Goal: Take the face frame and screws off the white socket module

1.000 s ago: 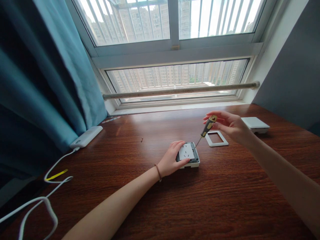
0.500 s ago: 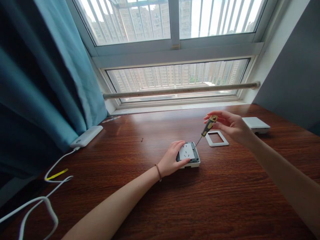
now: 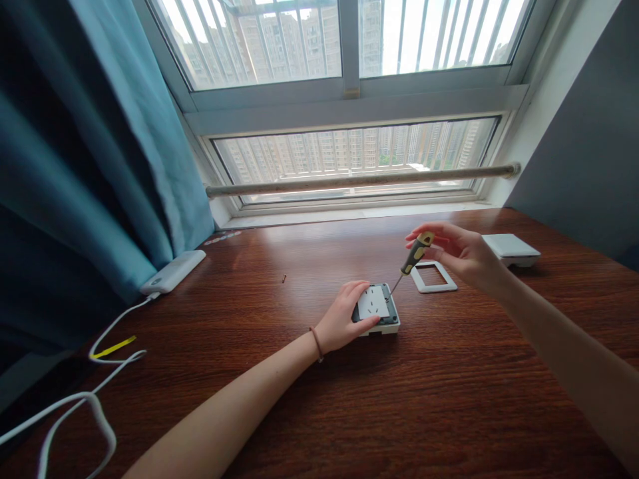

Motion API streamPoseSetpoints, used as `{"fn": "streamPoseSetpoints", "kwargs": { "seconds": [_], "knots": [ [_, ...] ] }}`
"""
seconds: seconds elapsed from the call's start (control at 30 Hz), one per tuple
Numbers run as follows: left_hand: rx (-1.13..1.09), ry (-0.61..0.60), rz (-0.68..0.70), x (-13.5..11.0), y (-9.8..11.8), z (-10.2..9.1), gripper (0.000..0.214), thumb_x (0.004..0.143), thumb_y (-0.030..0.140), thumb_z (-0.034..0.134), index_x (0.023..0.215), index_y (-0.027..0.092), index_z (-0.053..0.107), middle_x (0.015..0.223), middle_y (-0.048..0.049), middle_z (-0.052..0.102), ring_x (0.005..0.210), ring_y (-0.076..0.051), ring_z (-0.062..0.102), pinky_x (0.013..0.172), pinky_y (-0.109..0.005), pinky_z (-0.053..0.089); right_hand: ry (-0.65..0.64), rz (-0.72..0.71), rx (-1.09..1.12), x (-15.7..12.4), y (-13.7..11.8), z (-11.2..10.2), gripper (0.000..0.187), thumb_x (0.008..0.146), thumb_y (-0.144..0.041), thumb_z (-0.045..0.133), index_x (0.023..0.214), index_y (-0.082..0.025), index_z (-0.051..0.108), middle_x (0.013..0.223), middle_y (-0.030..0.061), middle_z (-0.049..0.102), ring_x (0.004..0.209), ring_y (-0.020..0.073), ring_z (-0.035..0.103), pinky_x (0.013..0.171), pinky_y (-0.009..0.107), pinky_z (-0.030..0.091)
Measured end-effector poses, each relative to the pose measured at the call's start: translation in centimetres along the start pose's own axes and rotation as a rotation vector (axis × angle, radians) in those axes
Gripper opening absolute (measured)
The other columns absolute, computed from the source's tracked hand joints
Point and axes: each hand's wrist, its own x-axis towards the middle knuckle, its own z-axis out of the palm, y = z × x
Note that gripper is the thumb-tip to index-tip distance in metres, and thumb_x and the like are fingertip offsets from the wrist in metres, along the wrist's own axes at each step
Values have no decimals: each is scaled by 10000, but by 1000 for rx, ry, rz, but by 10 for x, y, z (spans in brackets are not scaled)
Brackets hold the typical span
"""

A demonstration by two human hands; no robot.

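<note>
A white wall socket (image 3: 373, 303) in a box lies on the table, its dark inner frame showing around the socket face. My left hand (image 3: 345, 315) grips it from the left, fingers on the far side and thumb on the near side. In my right hand (image 3: 452, 247) is a screwdriver (image 3: 415, 254) with a grey and yellow handle, pinched by the fingertips. Its shaft slants down to the left, and the tip meets the right side of the socket's frame. Just behind and right of the socket lies a white cover frame (image 3: 434, 289).
On the wooden table (image 3: 429, 399) lie a small screw (image 3: 283, 278), a white power strip (image 3: 174, 271) with a cable (image 3: 107, 322), and a yellow strip (image 3: 116, 347). Another white box (image 3: 512, 246) sits at the right. A blue curtain (image 3: 104, 133) hangs at the left, near the window.
The right hand and screwdriver handle have shifted very slightly, with the tip still at the socket frame. The left hand and socket stay in place.
</note>
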Motion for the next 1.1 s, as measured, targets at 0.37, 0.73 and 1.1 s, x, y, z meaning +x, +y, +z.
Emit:
{"fn": "streamPoseSetpoints", "kwargs": {
  "seconds": [0.37,0.73,1.1],
  "knots": [
    [-9,3,-5,0,2,-1,572,767,412,592,1255,177,408,1278,-125,440,1213,-246,375,1056,-422,297,65,-75,-128,-3,-8,12,174,727,-252,678,899,-230,665,888,30,608,863,172,602,781,339,542],
    [-12,6,-7,0,2,-1,572,766,403,595,1257,176,408,1276,-122,440,1212,-244,377,1057,-421,300,46,-14,-35,0,4,7,278,784,-289,618,1049,-223,571,1052,70,635,1008,216,596,900,413,480],
    [-7,2,-5,0,1,-1,574,767,410,592,1257,171,411,1283,-123,439,1214,-243,374,1060,-415,296,107,-5,-36,-2,5,6,312,752,-298,655,1054,-239,600,951,38,668,902,198,631,837,372,512]
  ]
}}
